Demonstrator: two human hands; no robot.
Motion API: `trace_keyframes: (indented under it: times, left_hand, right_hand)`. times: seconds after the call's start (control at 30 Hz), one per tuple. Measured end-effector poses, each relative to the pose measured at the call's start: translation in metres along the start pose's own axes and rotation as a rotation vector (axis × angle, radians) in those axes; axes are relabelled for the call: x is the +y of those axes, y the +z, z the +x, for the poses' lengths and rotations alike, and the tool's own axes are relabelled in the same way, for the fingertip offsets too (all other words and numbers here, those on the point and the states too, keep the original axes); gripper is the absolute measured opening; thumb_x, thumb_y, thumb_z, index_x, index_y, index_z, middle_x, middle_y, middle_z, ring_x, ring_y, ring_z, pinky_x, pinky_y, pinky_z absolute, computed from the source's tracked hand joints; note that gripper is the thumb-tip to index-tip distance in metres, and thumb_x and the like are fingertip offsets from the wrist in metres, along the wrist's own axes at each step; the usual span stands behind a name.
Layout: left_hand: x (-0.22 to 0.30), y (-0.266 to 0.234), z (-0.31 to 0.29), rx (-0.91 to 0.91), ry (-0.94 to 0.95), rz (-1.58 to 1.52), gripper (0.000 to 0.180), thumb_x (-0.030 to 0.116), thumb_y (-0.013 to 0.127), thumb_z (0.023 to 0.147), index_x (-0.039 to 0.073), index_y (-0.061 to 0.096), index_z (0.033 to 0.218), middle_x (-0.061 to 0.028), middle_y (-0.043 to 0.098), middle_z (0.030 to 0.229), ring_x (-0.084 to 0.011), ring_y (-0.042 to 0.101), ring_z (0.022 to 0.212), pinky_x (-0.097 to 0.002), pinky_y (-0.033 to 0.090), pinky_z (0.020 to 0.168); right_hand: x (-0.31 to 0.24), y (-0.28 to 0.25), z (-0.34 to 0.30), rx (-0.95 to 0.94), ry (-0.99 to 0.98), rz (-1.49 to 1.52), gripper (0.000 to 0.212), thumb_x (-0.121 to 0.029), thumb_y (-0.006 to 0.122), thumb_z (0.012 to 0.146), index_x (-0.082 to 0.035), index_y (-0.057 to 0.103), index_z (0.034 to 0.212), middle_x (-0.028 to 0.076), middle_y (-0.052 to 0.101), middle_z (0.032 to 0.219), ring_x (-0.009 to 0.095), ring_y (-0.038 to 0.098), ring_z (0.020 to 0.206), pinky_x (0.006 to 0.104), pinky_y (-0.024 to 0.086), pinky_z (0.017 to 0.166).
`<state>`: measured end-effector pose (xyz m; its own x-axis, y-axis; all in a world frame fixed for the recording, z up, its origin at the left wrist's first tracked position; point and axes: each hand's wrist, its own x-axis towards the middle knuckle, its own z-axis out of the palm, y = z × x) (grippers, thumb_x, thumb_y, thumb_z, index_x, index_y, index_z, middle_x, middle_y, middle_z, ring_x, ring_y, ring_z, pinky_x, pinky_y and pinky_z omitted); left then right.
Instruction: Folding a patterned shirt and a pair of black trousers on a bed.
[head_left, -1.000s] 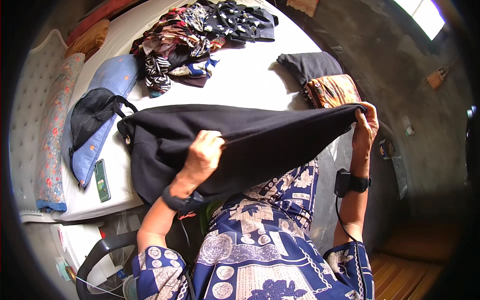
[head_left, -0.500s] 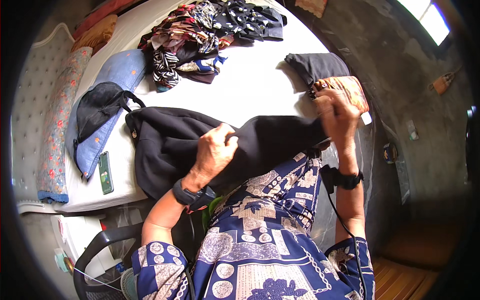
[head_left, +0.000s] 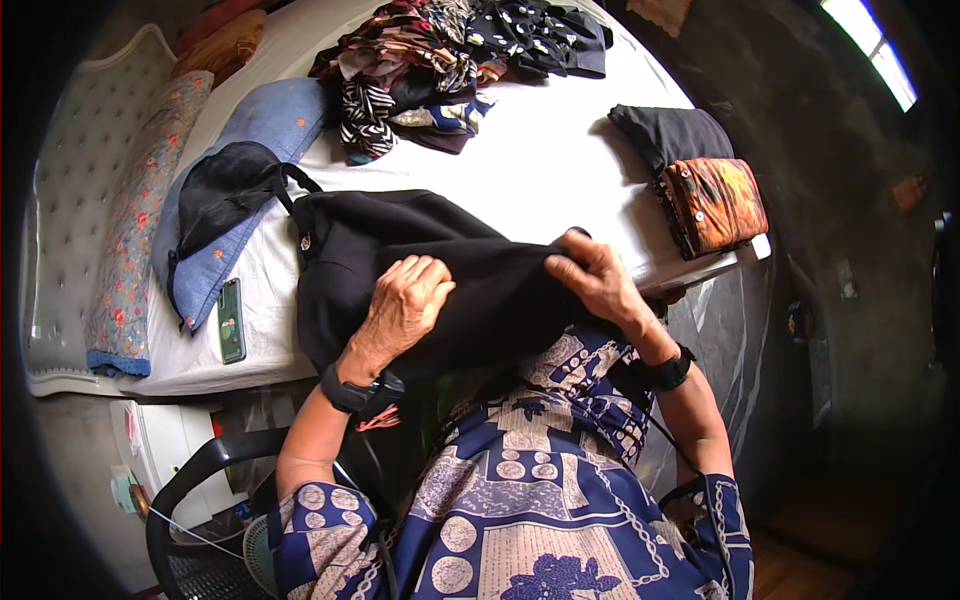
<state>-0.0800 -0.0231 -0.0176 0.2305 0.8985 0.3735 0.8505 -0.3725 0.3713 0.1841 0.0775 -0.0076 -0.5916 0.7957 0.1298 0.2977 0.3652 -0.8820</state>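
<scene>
A black garment (head_left: 440, 235) with a round button at its left end lies across the bed's near edge and over my lap. My left hand (head_left: 405, 300) is closed on the cloth near its middle. At the right end, my right hand (head_left: 600, 285) pinches the garment's edge between thumb and fingers. Black cloth is stretched between the two hands. Its lower part, under my left wrist, falls into shadow.
The bed (head_left: 540, 150) has a white sheet. Rumpled clothes (head_left: 410, 85) are heaped at its far side. Folded black cloth (head_left: 670, 135) and an orange patterned bundle (head_left: 715, 205) lie right. A black bag (head_left: 225, 195), blue pillow (head_left: 265, 130), and phone (head_left: 231, 320) lie left.
My right hand has come left and down from beside the orange bundle, bringing the garment's right end inward. My left hand keeps its hold. The view has shifted slightly.
</scene>
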Motion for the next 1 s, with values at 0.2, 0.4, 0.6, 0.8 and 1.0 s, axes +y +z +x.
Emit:
trace_keyframes:
  times: [0.2,0.4,0.6,0.8,1.0]
  left_hand:
    - [-0.013,0.022,-0.017,-0.187,-0.022,-0.099,0.023,-0.001,0.056,0.078,-0.003,0.057,0.102,-0.0177,0.059,0.092,-0.0363,0.061,0.086,-0.0430,0.050,0.074]
    - [-0.033,0.077,-0.015,-0.460,0.212,-0.100,0.031,0.002,0.054,0.073,0.004,0.061,0.103,-0.0154,0.066,0.094,-0.0350,0.064,0.073,-0.0421,0.051,0.061]
    - [-0.022,0.052,0.000,-0.455,0.423,0.700,0.020,0.011,0.056,0.077,0.007,0.060,0.095,-0.0012,0.051,0.071,-0.0139,0.055,0.059,-0.0286,0.032,0.044]
    - [0.052,-0.071,0.030,-0.139,0.338,0.614,0.022,0.008,0.062,0.073,0.004,0.054,0.094,-0.0084,0.049,0.087,-0.0216,0.054,0.079,-0.0315,0.050,0.068]
    - [0.050,-0.082,0.033,0.233,0.480,0.426,0.020,0.002,0.066,0.068,0.004,0.058,0.086,-0.0165,0.056,0.111,-0.0322,0.056,0.102,-0.0413,0.049,0.082]
  right_hand:
    - [-0.007,-0.005,0.005,0.196,-0.061,-0.012,0.021,-0.021,0.067,0.086,-0.001,0.060,0.088,0.004,0.048,0.059,0.009,0.043,0.057,0.0277,0.037,0.053]
    - [-0.035,-0.012,-0.008,0.171,-0.203,-0.072,0.018,-0.016,0.068,0.084,-0.001,0.060,0.092,0.008,0.055,0.065,0.016,0.054,0.058,0.0284,0.042,0.055]
    - [-0.035,-0.035,-0.015,0.319,-0.265,-0.260,0.018,-0.008,0.071,0.080,-0.002,0.061,0.095,0.011,0.059,0.070,0.019,0.059,0.060,0.0281,0.046,0.058]
    - [0.001,-0.068,-0.015,0.543,-0.216,-0.416,0.019,-0.009,0.071,0.081,-0.005,0.062,0.097,0.012,0.064,0.073,0.019,0.064,0.066,0.0292,0.049,0.062]
    - [-0.009,-0.083,-0.026,0.575,-0.227,-0.434,0.018,-0.009,0.071,0.081,-0.006,0.062,0.096,0.011,0.063,0.073,0.019,0.064,0.067,0.0292,0.049,0.063]
